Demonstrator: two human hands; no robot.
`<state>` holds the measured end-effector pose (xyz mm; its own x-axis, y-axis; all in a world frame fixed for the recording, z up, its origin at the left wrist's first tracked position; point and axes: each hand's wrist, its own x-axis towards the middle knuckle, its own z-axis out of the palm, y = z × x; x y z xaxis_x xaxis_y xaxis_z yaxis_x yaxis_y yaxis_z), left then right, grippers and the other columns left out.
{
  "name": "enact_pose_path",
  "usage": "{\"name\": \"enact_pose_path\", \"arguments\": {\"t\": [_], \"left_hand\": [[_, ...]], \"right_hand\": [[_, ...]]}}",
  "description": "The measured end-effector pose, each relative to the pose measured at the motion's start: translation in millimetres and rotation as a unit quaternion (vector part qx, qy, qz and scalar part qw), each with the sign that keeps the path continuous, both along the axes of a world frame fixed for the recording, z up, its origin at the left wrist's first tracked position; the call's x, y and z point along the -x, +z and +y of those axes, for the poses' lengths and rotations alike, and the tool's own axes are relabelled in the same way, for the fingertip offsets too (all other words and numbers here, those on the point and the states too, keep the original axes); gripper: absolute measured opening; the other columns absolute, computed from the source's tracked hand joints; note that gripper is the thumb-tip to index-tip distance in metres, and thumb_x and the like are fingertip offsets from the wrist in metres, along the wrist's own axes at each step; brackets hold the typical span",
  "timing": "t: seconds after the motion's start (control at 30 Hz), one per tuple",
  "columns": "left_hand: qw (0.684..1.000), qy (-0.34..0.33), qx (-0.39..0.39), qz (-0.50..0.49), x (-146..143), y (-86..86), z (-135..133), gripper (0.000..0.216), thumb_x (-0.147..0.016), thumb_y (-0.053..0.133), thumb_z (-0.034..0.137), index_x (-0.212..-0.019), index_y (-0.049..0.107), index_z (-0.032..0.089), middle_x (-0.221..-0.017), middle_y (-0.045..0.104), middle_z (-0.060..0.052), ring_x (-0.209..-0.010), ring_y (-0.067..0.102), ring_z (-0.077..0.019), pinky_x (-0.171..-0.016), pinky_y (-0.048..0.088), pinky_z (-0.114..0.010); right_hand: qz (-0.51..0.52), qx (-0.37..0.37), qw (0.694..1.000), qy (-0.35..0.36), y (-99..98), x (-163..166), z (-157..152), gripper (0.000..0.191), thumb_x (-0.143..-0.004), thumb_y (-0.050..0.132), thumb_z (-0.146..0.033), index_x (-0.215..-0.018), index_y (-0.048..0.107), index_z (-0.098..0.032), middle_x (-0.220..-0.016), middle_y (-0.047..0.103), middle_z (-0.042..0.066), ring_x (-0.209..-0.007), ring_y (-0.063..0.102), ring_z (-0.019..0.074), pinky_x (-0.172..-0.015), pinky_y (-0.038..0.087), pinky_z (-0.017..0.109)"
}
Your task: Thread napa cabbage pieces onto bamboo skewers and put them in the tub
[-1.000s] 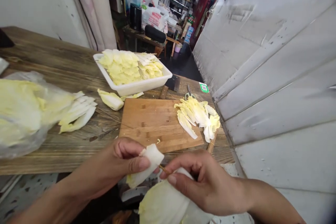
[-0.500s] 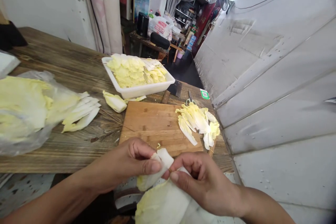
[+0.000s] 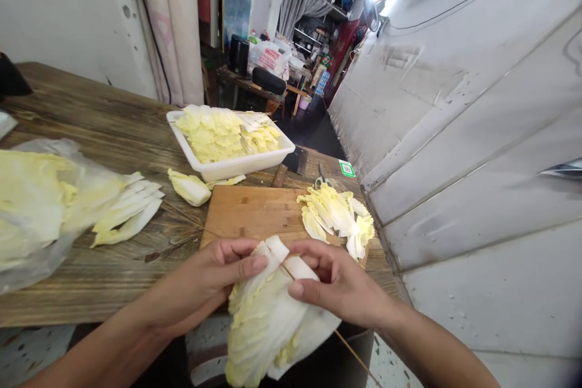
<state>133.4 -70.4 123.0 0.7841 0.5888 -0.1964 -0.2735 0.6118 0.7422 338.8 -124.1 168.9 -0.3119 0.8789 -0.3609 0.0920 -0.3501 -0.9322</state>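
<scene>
Just in front of the table edge, my left hand [image 3: 234,268] pinches a pale napa cabbage leaf [image 3: 254,321] near its white stem end. My right hand [image 3: 330,282] grips another leaf [image 3: 313,330] beside it, thumb on top. A thin bamboo skewer [image 3: 357,356] runs through the white stems, showing between my hands and again sticking out at the lower right. Both leaves hang down with their yellow-green ends low. Behind my hands lies a wooden cutting board [image 3: 254,209], with a pile of loose cabbage leaves [image 3: 336,209] on its right side.
A white plastic tub [image 3: 240,167] of skewered leaves stands behind the board. A cleaver [image 3: 295,162] and scissors [image 3: 322,179] lie near it. A small cabbage piece [image 3: 191,189], loose skewers [image 3: 186,215] and a plastic bag [image 3: 68,151] of leaves are leftward. A wall [image 3: 436,206] borders the right.
The leaves and both hands have come up slightly. The left leaf now lies against the other on the skewer, and the skewer shows between my hands. The view has shifted a little.
</scene>
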Motion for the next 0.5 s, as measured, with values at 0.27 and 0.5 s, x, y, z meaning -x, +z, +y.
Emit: {"name": "enact_pose_path", "arguments": {"t": [0.27,0.5], "left_hand": [[0.991,0.081,-0.052,0.094,8.6,-10.3,14.1,0.038,-0.068,0.085,0.05,-0.092,0.079,0.02,-0.086,0.077,-0.005,-0.078,0.067,-0.0158,-0.072,0.052,-0.022],[0.97,0.053,-0.16,0.173,12.2,-19.8,27.1,0.059,-0.056,0.093,0.042,-0.109,0.074,0.027,-0.098,0.078,-0.001,-0.096,0.07,-0.0208,-0.083,0.054,-0.025]], "right_hand": [[-0.137,-0.033,0.988,0.063,-18.5,-31.3,-11.3,0.045,-0.089,0.061,-0.061,-0.077,0.056,-0.017,-0.062,0.051,-0.005,-0.047,0.042,0.0064,-0.045,0.032,0.021],[-0.17,-0.09,0.981,0.03,-21.4,-31.9,-13.9,0.053,-0.088,0.06,-0.064,-0.064,0.047,-0.019,-0.056,0.043,-0.005,-0.053,0.035,0.0075,-0.05,0.026,0.023]]}}
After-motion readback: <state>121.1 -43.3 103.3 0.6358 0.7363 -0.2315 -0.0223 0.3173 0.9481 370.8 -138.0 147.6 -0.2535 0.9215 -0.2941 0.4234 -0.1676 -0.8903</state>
